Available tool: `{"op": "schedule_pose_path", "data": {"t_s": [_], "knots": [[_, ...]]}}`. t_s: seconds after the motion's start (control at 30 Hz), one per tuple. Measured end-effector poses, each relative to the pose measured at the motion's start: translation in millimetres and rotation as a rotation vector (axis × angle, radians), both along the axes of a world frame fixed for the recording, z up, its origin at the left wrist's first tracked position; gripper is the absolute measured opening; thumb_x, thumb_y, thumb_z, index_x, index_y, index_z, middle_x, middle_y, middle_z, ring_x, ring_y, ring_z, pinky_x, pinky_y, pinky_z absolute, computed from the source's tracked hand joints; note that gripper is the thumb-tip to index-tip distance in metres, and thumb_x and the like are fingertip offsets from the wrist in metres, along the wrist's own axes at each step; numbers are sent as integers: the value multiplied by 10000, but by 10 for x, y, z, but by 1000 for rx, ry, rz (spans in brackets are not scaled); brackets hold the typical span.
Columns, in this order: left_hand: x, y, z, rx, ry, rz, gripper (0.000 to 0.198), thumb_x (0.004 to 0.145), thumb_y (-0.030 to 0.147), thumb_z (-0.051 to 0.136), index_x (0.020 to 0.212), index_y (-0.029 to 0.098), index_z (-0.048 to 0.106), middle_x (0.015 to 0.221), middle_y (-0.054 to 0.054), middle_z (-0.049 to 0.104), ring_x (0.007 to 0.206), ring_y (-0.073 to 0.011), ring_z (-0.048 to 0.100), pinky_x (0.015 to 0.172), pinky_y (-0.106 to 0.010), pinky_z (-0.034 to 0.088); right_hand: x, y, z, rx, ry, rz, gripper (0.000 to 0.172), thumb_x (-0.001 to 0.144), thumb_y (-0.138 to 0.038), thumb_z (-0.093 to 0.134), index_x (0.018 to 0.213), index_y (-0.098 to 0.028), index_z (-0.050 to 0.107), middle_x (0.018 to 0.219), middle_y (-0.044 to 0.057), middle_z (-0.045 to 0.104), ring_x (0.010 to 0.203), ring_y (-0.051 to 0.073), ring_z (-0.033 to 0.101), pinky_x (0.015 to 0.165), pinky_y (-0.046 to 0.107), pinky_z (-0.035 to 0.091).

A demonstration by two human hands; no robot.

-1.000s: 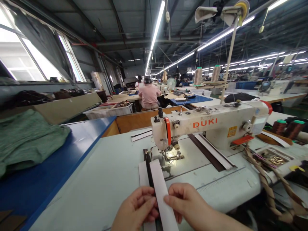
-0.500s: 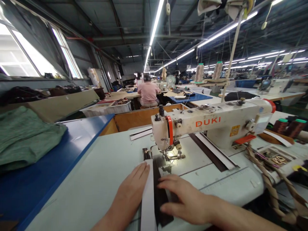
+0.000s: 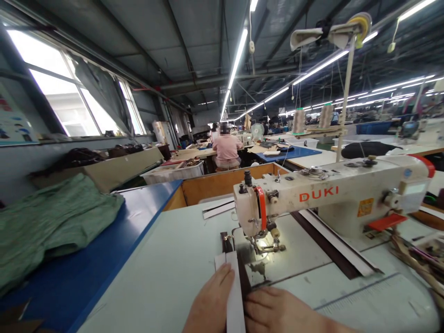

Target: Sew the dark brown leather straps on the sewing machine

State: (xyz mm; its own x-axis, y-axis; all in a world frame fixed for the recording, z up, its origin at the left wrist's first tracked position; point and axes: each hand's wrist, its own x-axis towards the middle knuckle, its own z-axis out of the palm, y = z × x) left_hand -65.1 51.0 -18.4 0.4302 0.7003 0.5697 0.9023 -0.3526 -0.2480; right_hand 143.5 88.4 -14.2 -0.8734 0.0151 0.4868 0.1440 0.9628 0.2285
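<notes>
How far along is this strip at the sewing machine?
Done: white strip and dark strip lie side by side before the sewing machine. In hand: left hand and right hand press them flat. Left: neither strip reaches the presser foot.

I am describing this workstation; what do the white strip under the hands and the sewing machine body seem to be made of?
White strip: probably woven fabric or interfacing, matte, lying flat and thin.
Sewing machine body: apparently painted metal, cream with a slight sheen and worn marks; the look alone cannot confirm it.
</notes>
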Motion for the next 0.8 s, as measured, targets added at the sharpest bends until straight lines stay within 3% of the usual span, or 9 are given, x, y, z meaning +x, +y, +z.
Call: {"op": "schedule_pose_path", "data": {"t_s": [0.07, 0.13, 0.37, 0.57, 0.8], "knots": [[-16, 1, -28, -6, -18, -7, 490, 691, 20, 371, 1080, 166, 630, 1075, -78, 735, 961, -165, 705, 846, -261, 559, -59, 25, 99, -41, -53, -81, 124, 932, -239, 562, 922, -146, 643, 999, 38, 702, 931, 189, 625, 905, 310, 489], [-34, 2, -44, -13, -39, -14, 481, 712, 36, 385, 1116, 148, 621, 1104, -97, 724, 979, -178, 701, 862, -273, 556, -151, 42, 178, -62, -113, -187, 192, 895, -231, 599, 1023, -99, 655, 1091, 103, 687, 991, 227, 618, 972, 367, 467], [-14, -38, -58, -21, -60, -83, 476, 752, 51, 395, 1170, 166, 591, 1138, -85, 713, 1019, -178, 686, 904, -275, 538, -288, -106, 274, -106, -229, -379, 366, 867, -183, 584, 1146, 49, 634, 1137, 270, 652, 1019, 308, 630, 955, 452, 480], [123, -121, -162, 37, -75, -144, 508, 739, 37, 386, 1195, 191, 549, 1105, -66, 725, 971, -174, 701, 875, -265, 555, -93, -369, 185, -169, -186, -418, 417, 894, -224, 539, 1179, 71, 612, 1165, 284, 638, 1058, 328, 607, 973, 464, 468], [270, -25, -18, 160, 96, -248, 386, 792, 11, 345, 1049, 140, 602, 1023, -98, 740, 940, -179, 703, 856, -251, 557, 75, -398, 188, -249, -215, -390, 430, 888, -287, 546, 1166, 29, 638, 1250, 264, 599, 1147, 332, 557, 978, 435, 455]]}}
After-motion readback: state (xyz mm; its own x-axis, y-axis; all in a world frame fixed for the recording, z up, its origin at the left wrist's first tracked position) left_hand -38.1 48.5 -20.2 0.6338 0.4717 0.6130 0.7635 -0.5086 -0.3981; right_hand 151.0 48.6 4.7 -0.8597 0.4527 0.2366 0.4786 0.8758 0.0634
